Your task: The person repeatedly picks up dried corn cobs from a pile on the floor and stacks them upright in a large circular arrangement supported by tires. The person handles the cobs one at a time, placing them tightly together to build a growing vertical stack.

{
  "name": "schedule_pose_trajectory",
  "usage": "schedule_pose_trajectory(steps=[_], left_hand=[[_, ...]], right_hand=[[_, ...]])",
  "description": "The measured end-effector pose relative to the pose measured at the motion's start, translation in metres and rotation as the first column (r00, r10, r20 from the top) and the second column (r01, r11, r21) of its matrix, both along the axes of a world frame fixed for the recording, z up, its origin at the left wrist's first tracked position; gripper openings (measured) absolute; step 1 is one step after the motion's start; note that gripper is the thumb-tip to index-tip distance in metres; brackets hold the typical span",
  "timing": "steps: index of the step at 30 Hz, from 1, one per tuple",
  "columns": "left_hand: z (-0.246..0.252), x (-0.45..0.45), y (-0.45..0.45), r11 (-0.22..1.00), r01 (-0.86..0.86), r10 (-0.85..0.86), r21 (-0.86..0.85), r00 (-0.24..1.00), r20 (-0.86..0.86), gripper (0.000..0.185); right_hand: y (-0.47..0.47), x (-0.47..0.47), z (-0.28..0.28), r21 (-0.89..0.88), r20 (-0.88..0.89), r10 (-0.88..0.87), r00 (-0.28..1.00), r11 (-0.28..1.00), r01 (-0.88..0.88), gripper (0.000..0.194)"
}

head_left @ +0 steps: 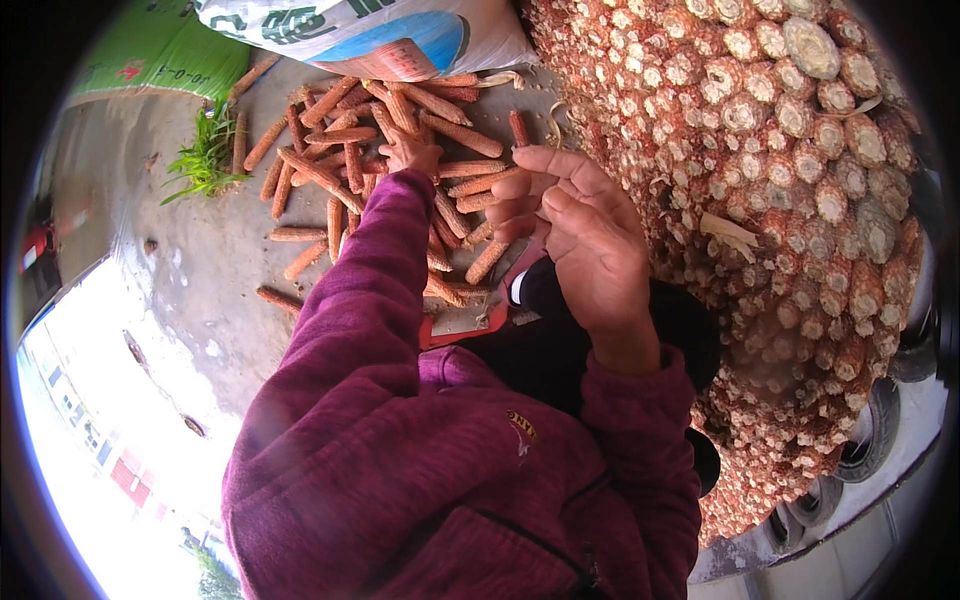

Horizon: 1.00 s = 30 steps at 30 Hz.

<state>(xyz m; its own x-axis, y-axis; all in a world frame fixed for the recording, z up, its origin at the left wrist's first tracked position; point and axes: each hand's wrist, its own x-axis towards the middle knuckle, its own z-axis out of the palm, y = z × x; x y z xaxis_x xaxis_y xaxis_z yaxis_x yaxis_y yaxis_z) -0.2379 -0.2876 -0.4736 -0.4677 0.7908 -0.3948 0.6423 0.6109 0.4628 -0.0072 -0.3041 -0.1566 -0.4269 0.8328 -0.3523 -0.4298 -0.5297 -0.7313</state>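
My left hand (412,155) reaches into a loose heap of bare corncobs (319,176) on the concrete floor. Its fingers touch cobs at the back of the heap, including a pale orange cob (400,112); whether they grip one is hidden. Raised in front of my body, my right hand (577,225) has its palm partly turned up and its fingers bent and apart, with nothing seen in it. A short dark red cob (518,129) shows just beyond its fingertips.
A tall stack of corncobs (772,180), ends outward, rises on the right, with tires (874,431) along its outer side. A printed white woven sack (375,34) lies behind the heap. Green sheeting (161,56) and a grassy plant (206,146) are at left.
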Motion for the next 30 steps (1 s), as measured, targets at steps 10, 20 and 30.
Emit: schedule_pose_trajectory(steps=[10, 20, 30], left_hand=[[0.031, -0.046, -0.068, 0.978, -0.210, 0.174, -0.010, 0.784, 0.596, 0.082], [0.213, -0.064, -0.110, 0.940, -0.335, -0.045, 0.058, 0.045, 0.998, 0.080], [0.330, 0.035, -0.077, 0.870, -0.077, -0.455, 0.487, 0.256, 0.853, 0.078]], right_hand=[[-0.004, -0.008, 0.006, 0.028, 0.071, -0.020, 0.997, 0.999, 0.018, 0.038], [-0.015, -0.031, 0.010, 0.042, 0.333, 0.034, 0.942, 0.998, -0.050, 0.037], [-0.033, -0.036, 0.012, 0.220, 0.014, 0.054, 0.998, 0.974, -0.055, 0.087]])
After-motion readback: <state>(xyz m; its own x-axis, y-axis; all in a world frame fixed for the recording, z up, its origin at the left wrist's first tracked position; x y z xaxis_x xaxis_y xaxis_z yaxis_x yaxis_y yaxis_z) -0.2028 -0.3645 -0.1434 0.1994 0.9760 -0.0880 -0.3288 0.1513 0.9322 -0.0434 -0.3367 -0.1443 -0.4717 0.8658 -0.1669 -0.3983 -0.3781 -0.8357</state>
